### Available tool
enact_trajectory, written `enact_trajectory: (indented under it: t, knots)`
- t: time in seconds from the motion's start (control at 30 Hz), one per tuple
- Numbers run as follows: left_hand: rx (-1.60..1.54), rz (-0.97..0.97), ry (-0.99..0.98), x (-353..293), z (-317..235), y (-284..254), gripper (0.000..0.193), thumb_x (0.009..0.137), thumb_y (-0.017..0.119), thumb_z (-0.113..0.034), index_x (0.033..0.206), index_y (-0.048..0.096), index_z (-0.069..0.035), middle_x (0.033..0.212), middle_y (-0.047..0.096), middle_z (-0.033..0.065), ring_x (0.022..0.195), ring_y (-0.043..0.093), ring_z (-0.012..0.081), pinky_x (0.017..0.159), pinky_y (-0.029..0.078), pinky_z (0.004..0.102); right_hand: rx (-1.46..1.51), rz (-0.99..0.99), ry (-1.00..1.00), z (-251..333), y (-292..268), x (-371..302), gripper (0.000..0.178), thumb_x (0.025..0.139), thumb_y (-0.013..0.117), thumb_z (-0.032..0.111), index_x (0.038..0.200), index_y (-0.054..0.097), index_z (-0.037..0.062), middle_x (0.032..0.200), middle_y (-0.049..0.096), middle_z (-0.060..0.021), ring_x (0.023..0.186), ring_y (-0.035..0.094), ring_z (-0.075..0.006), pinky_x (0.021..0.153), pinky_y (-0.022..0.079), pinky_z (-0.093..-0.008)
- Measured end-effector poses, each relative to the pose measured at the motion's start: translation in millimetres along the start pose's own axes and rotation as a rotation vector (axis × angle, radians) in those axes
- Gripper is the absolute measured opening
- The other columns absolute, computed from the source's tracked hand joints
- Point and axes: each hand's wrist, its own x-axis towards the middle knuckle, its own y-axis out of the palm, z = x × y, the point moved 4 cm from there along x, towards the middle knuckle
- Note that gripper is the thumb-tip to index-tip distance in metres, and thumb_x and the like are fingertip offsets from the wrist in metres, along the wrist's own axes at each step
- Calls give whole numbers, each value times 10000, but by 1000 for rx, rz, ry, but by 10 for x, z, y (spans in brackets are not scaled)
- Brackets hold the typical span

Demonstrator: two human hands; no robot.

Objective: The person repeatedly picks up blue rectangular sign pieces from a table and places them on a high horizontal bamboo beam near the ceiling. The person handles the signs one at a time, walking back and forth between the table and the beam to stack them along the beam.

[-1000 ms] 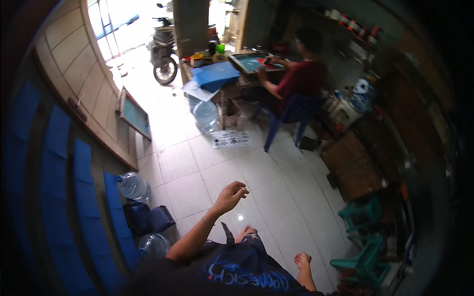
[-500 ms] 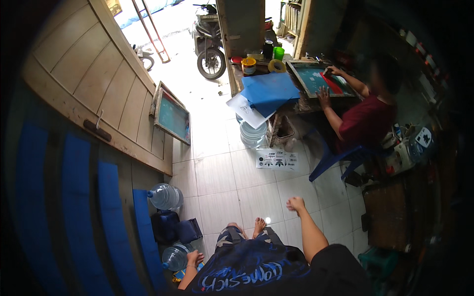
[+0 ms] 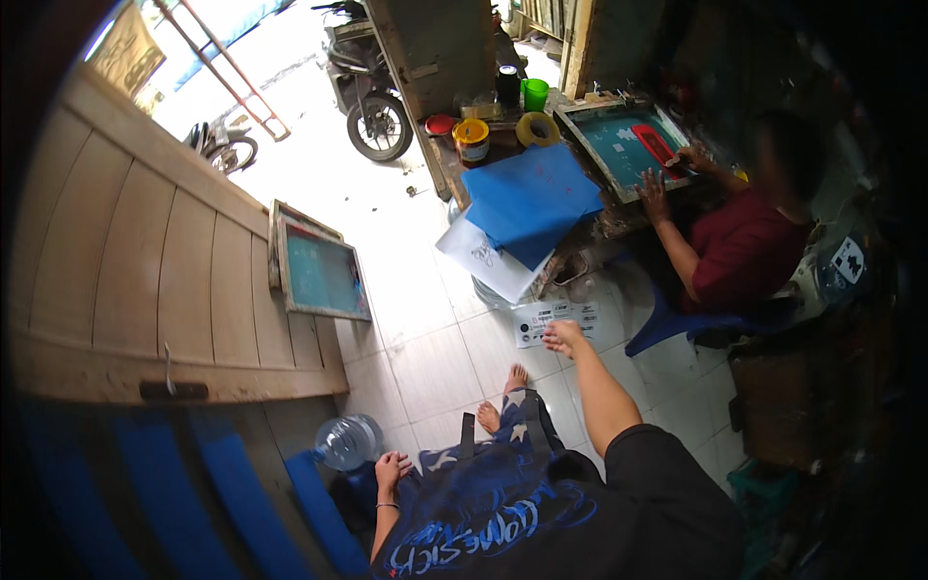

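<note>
My right hand (image 3: 563, 338) reaches forward, its fingers loosely bent and apart with nothing seen in them. Behind it a printed white sheet (image 3: 530, 329) lies on the floor; I see no contact. My left hand (image 3: 391, 471) hangs low at my side, fingers slack and holding nothing that shows. Closest to it is a clear water jug (image 3: 350, 442) lying on its side. Ahead of my right hand, blue sheets (image 3: 532, 198) and a white paper with a drawing (image 3: 483, 255) overhang the table's near edge.
At right, a co-worker in a dark red shirt (image 3: 739, 246) sits with both hands at a framed screen (image 3: 619, 145) bearing a red squeegee-like strip. Another framed screen (image 3: 324, 275) leans by the wooden door (image 3: 145, 261). A blue chair (image 3: 657, 324), tape, tubs and a green mug (image 3: 534, 94) stand nearby.
My view has shifted forward, nearer the table. My right hand has moved ahead, toward the table and floor sheet. The co-worker's hand on the red strip has come back toward their body.
</note>
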Motion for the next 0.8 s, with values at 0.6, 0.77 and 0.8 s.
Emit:
enact_trajectory:
  t: [0.6,0.77,0.8]
  knots:
    - [874,344,372,373,-2607,2274,382,883,553,-292,1093,554,27,1002,636,208,930,628,311,776,496,351,258,-407,-212,2132,138,1288,131,801,613,122,750,556,15,583,562,-87,466,564,-166,402,495,-262]
    - [387,824,86,316,-2996,3597,449,954,451,-339,1255,448,-7,1199,552,93,1055,544,199,873,449,342,601,105,-197,1844,1125,638,58,804,606,70,785,584,20,686,633,-142,551,632,-198,510,545,-285]
    - [194,898,-65,284,-2980,3775,523,961,390,-411,1314,378,-25,1315,459,84,1165,460,196,939,398,378,619,81,-89,1718,1300,524,56,811,613,75,791,587,30,683,626,-112,526,606,-170,485,516,-262]
